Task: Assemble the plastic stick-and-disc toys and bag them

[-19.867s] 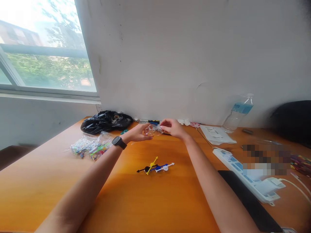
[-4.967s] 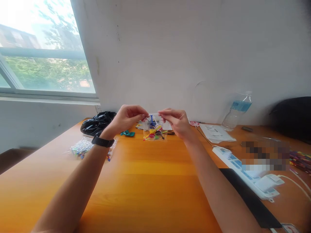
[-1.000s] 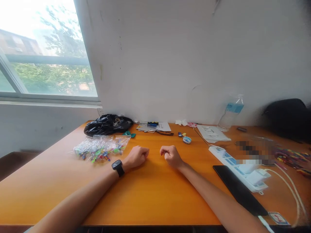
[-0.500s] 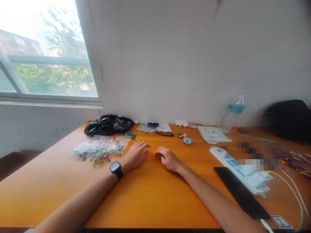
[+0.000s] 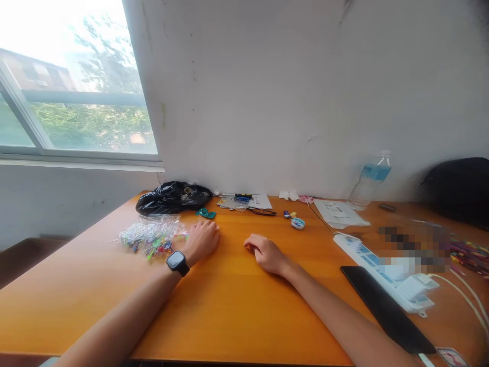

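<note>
My left hand [image 5: 201, 238], with a black watch [image 5: 177, 261] on its wrist, reaches over the right end of a clear plastic bag [image 5: 151, 230]. Its fingers point forward and bend down, with their tips partly out of sight; I see nothing held in them. Small, colourful pieces [image 5: 156, 248] show through the bag's near side. My right hand [image 5: 265, 252] rests on the wooden table [image 5: 237, 311], loosely curled, nothing visible in it. Just beyond my left hand lies a green crumpled wrapper [image 5: 206, 213].
A black plastic bag [image 5: 171, 198] lies at the back left. Near the wall are papers [image 5: 338, 213], a round white-and-blue container [image 5: 298, 224] and a clear bottle [image 5: 367, 183]. On the right sit a power strip [image 5: 367, 257], a dark phone [image 5: 385, 306] and cables.
My left hand has moved left, from bare table onto the right end of the clear bag. My right hand stays about where it was. The view has shifted slightly.
</note>
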Available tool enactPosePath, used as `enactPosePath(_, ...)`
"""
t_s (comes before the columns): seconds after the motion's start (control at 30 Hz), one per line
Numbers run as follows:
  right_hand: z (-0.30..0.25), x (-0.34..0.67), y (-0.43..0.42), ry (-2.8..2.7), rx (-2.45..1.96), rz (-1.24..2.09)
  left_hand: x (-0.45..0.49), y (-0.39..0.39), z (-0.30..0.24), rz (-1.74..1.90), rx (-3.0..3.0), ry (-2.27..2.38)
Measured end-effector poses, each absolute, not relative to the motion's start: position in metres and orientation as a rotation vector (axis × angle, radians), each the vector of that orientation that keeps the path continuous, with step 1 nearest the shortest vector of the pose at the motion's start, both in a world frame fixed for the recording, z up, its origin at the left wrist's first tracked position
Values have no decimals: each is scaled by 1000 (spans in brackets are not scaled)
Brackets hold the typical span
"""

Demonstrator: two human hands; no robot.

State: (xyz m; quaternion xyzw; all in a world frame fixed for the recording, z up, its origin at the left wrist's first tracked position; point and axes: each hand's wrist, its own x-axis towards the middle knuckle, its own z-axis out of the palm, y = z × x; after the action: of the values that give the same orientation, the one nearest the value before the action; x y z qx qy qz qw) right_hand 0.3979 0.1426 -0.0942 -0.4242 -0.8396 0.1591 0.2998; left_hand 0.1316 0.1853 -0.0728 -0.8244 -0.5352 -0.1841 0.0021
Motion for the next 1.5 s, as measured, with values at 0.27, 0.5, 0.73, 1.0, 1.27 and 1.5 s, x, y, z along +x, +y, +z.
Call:
enactPosePath(0.27, -86, 395, 139, -2144, -1069, 406, 170, 147, -69, -927, -3098, -749)
enactPosePath(0.5, -83, 413, 148, -2141, -1189, 603, 153, 168, -81, -817, -3111, -990)
enactPosePath(0.73, -87, 438, 161, -2048, -1220, 885, 151, 180, -80, -1498, -3165, -1247)
enactPosePath(1.0, -89, 419, 152, -1932, -1170, 990, 160, 160, -50, -2438, -3118, -1486)
enactPosePath(1.27, -87, 421, 155, -1902, -1020, 1207, 150, 174, -36, -3090, -2659, -1352)
enactPosePath(1.5, -89, 409, 144, -1948, -1097, 1105, 114, 217, -45, -3252, -1892, -1390)
